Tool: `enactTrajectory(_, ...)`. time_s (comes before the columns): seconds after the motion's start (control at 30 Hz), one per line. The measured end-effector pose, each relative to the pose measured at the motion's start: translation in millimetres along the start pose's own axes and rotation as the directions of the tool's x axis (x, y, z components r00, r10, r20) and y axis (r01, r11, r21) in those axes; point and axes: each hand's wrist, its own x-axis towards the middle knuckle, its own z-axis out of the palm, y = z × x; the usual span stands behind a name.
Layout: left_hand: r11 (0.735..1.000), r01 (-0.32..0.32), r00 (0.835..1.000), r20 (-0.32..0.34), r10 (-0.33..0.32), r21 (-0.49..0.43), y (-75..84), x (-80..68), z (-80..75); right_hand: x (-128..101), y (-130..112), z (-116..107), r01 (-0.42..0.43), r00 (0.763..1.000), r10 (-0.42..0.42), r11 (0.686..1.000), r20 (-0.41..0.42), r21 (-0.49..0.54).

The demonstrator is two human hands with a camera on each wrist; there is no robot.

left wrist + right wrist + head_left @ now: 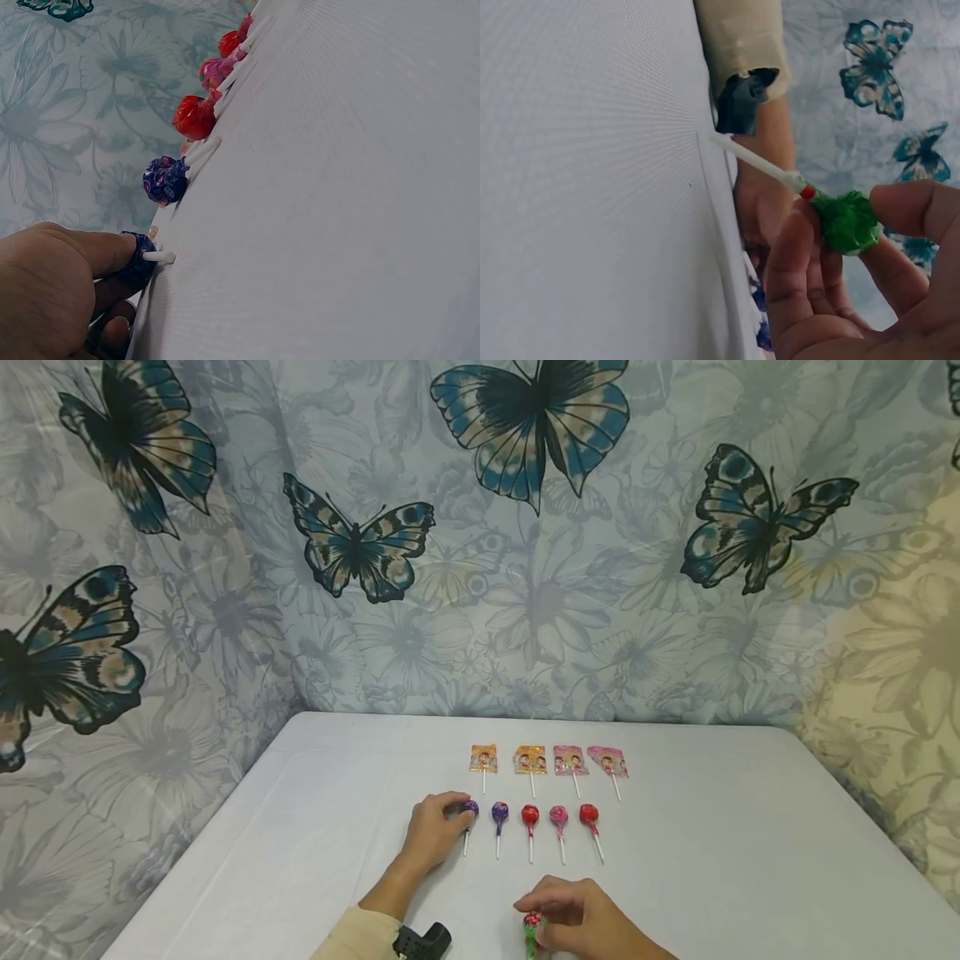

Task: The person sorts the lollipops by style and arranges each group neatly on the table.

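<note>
Resting on the white tabletop, the left hand has its fingers curled onto the head of a purple lollipop, the leftmost of a row of five; in the left wrist view the thumb lies against the wrapped head while the white stick points away along the cloth. Next in that row come a second purple lollipop, a red lollipop, a pink lollipop and another red one, all lying flat with sticks toward the person and apart from each other. Behind them lies a second row of four flat-wrapped lollipops, two orange and two pink. Near the front edge, the right hand pinches a green-wrapped lollipop between thumb and fingertips, its stick slanting toward the tabletop. A butterfly-print curtain hangs behind the table. A beige sleeve covers the left forearm.
</note>
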Motion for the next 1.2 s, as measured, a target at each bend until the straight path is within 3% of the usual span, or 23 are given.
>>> enactTrajectory(0.17, 1.0, -0.005, 1.0, -0.006, 0.005, -0.003, -1.1, 0.4, 0.5, 0.9, -1.1, -1.2, 0.046, 0.999, -0.047, 0.998, -0.009, -0.044)
enactTrajectory(0.4, 1.0, 0.011, 1.0, -0.005, -0.011, -0.002, -1.2, 0.2, 1.0, 1.2, -1.5, -2.5, 0.031, 0.999, -0.031, 1.0, -0.027, -0.001)
enactTrajectory(0.63, 1.0, 0.015, 1.0, -0.003, -0.015, -0.004, 0.3, 0.3, -0.2, 0.8, -2.2, -4.5, 0.091, 0.995, -0.094, 0.993, -0.037, -0.081)
enactTrajectory(0.87, 1.0, 0.018, 1.0, -0.005, -0.018, 0.006, 0.8, -0.2, -0.1, 0.6, -10.2, -10.0, 0.102, 0.981, -0.131, 0.975, -0.145, -0.196)
enactTrajectory(1.2, 1.0, 0.026, 1.0, -0.002, -0.026, 0.014, -0.9, 0.6, 1.1, -6.3, -26.3, -29.8, 0.091, 0.937, -0.164, 0.967, -0.309, -0.238)
